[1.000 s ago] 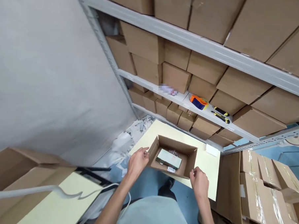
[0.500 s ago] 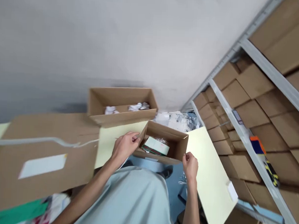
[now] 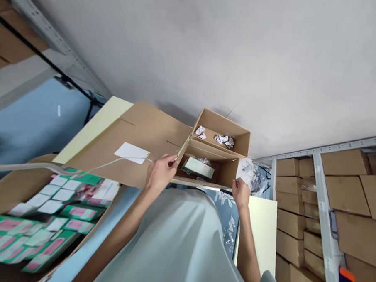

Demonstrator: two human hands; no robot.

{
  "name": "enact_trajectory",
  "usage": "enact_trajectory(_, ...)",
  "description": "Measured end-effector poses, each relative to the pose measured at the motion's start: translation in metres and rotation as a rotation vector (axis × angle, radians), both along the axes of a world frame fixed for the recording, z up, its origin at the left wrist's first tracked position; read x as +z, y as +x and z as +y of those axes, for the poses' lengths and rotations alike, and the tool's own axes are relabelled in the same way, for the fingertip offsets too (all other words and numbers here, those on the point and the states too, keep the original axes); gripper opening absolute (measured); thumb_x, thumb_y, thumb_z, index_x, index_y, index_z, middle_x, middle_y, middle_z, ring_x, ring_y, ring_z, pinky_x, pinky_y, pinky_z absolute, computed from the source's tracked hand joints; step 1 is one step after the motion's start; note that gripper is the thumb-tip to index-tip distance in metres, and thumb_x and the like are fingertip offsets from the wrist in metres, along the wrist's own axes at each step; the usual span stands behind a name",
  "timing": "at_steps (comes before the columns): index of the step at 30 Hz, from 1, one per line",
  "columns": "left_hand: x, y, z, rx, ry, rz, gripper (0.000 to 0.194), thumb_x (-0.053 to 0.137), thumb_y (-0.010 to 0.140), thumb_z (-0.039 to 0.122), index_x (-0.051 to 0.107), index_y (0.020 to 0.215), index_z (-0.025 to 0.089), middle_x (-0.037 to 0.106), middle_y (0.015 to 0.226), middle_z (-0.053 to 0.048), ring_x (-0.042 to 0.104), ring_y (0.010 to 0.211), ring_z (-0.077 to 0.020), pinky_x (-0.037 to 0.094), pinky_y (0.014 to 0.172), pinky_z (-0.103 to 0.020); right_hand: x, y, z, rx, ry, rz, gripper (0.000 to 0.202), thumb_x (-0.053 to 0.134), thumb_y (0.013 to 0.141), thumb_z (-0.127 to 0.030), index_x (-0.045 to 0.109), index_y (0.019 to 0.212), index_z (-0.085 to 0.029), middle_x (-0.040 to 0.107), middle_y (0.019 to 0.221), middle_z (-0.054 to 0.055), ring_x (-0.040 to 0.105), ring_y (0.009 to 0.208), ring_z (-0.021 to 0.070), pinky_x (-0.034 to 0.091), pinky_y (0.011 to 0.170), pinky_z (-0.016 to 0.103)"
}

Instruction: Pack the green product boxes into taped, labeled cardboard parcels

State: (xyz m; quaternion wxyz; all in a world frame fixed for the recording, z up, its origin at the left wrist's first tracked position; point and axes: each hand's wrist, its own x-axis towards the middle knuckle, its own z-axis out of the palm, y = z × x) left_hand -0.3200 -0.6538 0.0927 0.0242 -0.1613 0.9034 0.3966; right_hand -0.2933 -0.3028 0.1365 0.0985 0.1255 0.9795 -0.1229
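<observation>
An open cardboard box [image 3: 225, 171] is held between both hands, in front of the body. My left hand [image 3: 162, 169] pinches its left edge. Closed fingers of my right hand [image 3: 241, 192] grip the right edge. Inside lie a white and green small carton [image 3: 197, 167] and some clear plastic wrap [image 3: 205, 161]. Right behind it stands a second open cardboard box [image 3: 221, 121] with crumpled paper [image 3: 224, 141] in it.
A flat cardboard sheet [image 3: 138, 126] with a white label lies on the table at left. Below it, a large carton holds several green and white boxes [image 3: 47, 218]. Shelves of cardboard boxes [image 3: 346, 193] stand at right. Paper scraps [image 3: 251, 175] are heaped beyond the box.
The view has swung left, bringing the large carton of green boxes into sight. The held box now sits right against the second box. Both hands keep their hold.
</observation>
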Motion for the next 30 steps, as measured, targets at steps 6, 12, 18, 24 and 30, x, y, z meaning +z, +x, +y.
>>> enact_trajectory(6,-0.011,-0.004,0.003,0.111,0.142,-0.035,0.048,0.062,0.091,0.040,0.079,0.132,0.022,0.084,0.107,-0.007,0.081,0.094,-0.0262,0.063,0.097,-0.037,0.007,-0.030,0.023,0.136,-0.059,-0.071,0.029,0.061,0.104,-0.041,0.073,0.084,-0.025,0.083,0.083,0.005,0.077,0.073,0.0232,0.042,0.067,0.027)
enact_trajectory(12,0.002,-0.048,0.028,0.059,0.059,0.089,0.067,0.063,0.098,0.046,0.059,0.160,0.023,0.069,0.147,-0.014,0.075,0.125,-0.0324,0.059,0.113,-0.046,0.034,-0.097,0.032,0.226,-0.089,0.037,0.040,0.054,0.109,-0.054,0.077,0.095,-0.024,0.084,0.088,0.006,0.078,0.076,0.0236,0.046,0.071,0.028)
enact_trajectory(18,-0.004,-0.093,0.045,-0.160,-0.043,0.136,0.057,0.053,0.108,0.040,0.059,0.163,0.030,0.051,0.172,-0.012,0.059,0.151,-0.0355,0.053,0.123,-0.050,0.037,-0.207,-0.001,0.402,-0.068,0.036,0.030,0.056,0.112,-0.045,0.079,0.110,-0.026,0.086,0.102,0.005,0.080,0.094,0.0249,0.051,0.079,0.029)
enact_trajectory(24,-0.024,-0.098,0.048,-0.173,-0.087,0.085,0.046,0.053,0.111,0.042,0.071,0.150,0.028,0.061,0.166,-0.010,0.072,0.136,-0.0314,0.056,0.120,-0.044,-0.034,-0.305,-0.053,0.623,0.210,-0.332,0.035,0.060,0.114,-0.039,0.073,0.141,-0.022,0.082,0.132,0.016,0.077,0.123,0.0288,0.055,0.099,0.033)
enact_trajectory(30,-0.037,-0.101,0.047,-0.152,-0.102,0.057,0.045,0.055,0.111,0.037,0.070,0.153,0.028,0.063,0.164,-0.011,0.074,0.132,-0.0313,0.060,0.115,-0.044,-0.098,-0.352,-0.084,0.703,0.355,-0.555,0.035,0.079,0.104,-0.034,0.075,0.132,-0.013,0.076,0.136,0.018,0.075,0.123,0.0286,0.061,0.105,0.043)
